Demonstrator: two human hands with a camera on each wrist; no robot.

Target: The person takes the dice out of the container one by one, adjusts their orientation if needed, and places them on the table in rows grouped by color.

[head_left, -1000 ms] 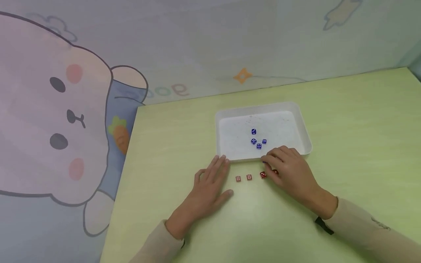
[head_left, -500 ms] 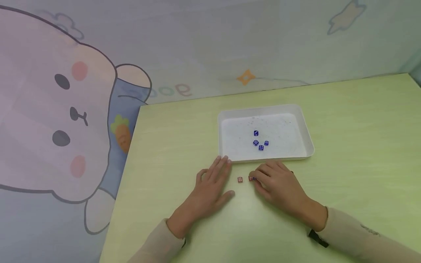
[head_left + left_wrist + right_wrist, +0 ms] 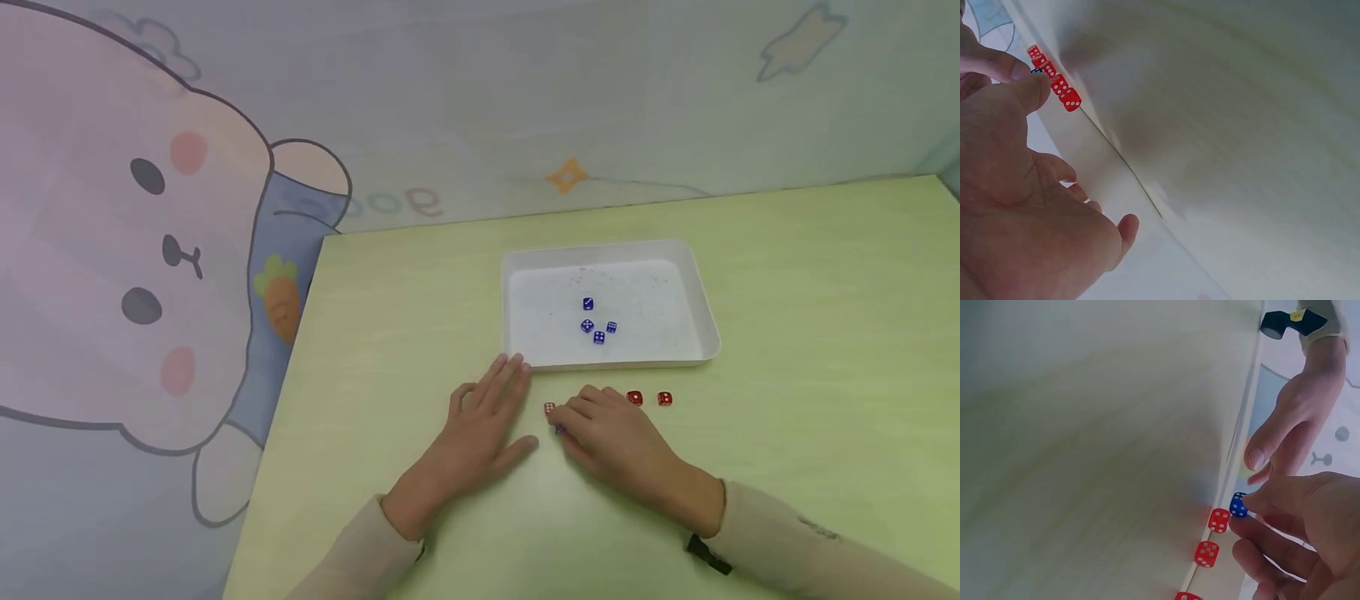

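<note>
Currently, item one: blue die (image 3: 1239, 505), pinched in my right hand (image 3: 611, 437), just in front of the white tray (image 3: 517, 350). Red dice (image 3: 634, 398) lie alongside on the bench (image 3: 825, 333). Left hand (image 3: 480, 425) spread flat, touching the tray's near corner.

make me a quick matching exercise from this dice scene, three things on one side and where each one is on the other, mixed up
Things:
1. four blue dice
2. left hand
3. single blue die

Places:
A. pinched in the right hand's fingertips
B. lying in the white tray
C. resting flat on the green table, left of the tray's near corner

Pairs: 1-B, 2-C, 3-A
</note>
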